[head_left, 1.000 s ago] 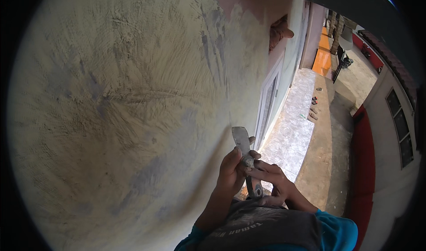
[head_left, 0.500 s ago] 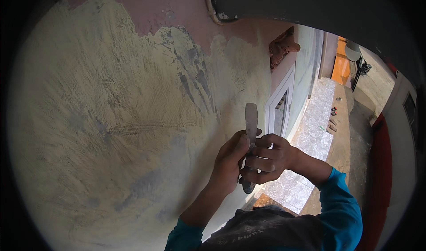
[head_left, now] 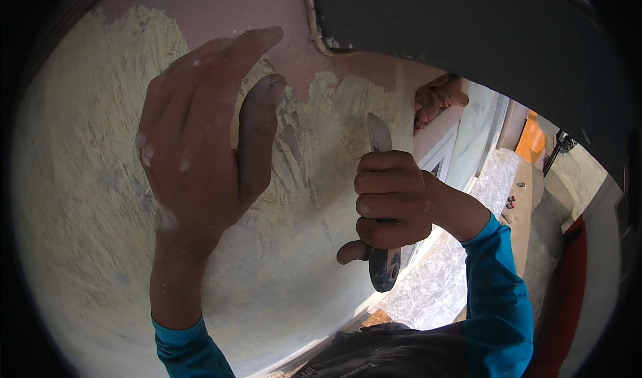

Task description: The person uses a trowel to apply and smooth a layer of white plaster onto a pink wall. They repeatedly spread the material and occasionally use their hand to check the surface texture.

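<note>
My right hand [head_left: 396, 201] is closed round the dark handle of a putty knife [head_left: 380, 136]. Its narrow metal blade points up above my fist, and the worn butt of the handle sticks out below. My left hand [head_left: 190, 134] is raised at the left, empty, with thumb and fingers apart and pale dust specks on the skin. Behind both hands stands a wall [head_left: 100, 184] coated in rough yellowish-white filler with grey patches. Whether the left fingertips touch it I cannot tell.
Bare pink wall [head_left: 221, 7] shows above the filler. A dark overhang [head_left: 455, 23] with a pipe [head_left: 311, 17] along its edge crosses the top. Right of my hands are a broken hole [head_left: 438, 100] in the wall, a white window frame [head_left: 441, 154] and pale floor sheeting [head_left: 435, 284].
My left hand has let go of the putty knife and moved up and left in front of the wall. My right hand now grips the knife alone, in a full fist.
</note>
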Motion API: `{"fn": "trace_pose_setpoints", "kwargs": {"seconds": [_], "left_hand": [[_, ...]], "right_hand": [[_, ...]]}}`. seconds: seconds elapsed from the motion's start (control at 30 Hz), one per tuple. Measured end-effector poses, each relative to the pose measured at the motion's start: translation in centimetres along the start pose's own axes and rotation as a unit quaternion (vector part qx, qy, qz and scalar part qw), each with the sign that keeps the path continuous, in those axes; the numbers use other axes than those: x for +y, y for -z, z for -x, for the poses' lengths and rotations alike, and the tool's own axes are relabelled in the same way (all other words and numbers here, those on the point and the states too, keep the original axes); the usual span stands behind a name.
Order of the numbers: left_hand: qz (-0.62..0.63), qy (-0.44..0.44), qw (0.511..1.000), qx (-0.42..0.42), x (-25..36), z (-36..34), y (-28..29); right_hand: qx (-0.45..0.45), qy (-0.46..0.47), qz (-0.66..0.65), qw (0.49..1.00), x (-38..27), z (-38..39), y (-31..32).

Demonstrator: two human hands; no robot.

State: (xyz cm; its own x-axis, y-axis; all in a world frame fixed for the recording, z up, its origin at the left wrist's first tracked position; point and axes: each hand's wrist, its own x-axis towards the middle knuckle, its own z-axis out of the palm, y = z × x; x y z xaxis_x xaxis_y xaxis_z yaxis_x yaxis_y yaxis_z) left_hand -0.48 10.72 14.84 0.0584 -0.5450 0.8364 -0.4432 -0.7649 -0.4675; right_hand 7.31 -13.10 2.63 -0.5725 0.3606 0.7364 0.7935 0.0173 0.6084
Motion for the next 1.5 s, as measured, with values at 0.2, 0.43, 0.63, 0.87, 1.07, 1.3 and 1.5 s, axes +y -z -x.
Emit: {"fn": "trace_pose_setpoints", "kwargs": {"seconds": [0.2, 0.43, 0.63, 0.87, 1.07, 1.3, 1.5], "left_hand": [[-0.23, -0.029, 0.961, -0.15, -1.6, -2.4, -2.1], [-0.214, -0.05, 0.962, -0.164, -1.8, -1.6, -2.1], [-0.209, -0.045, 0.961, -0.175, -1.5, -1.7, -2.4], [-0.204, -0.04, 0.962, -0.177, -1.2, -1.5, -2.8], [-0.199, -0.044, 0.965, -0.166, -1.2, -1.2, -3.3], [-0.188, -0.034, 0.967, -0.166, -1.0, -1.2, -3.5], [-0.199, -0.037, 0.962, -0.184, -1.0, -1.3, -3.7]], "right_hand": [[0.038, 0.046, -0.036, 0.998, 0.7, -2.6, -0.9], [0.037, 0.011, -0.008, 0.999, 4.6, -5.5, -1.0], [0.075, 0.048, -0.054, 0.995, 3.1, -3.0, -0.6], [0.037, 0.012, -0.003, 0.999, 5.8, -2.0, -1.1], [0.098, 0.085, -0.078, 0.988, 4.2, 0.0, -2.4], [0.086, 0.053, -0.045, 0.994, 4.7, -1.9, -2.7], [0.118, 0.106, -0.081, 0.984, 4.8, -2.0, -1.9]]}}
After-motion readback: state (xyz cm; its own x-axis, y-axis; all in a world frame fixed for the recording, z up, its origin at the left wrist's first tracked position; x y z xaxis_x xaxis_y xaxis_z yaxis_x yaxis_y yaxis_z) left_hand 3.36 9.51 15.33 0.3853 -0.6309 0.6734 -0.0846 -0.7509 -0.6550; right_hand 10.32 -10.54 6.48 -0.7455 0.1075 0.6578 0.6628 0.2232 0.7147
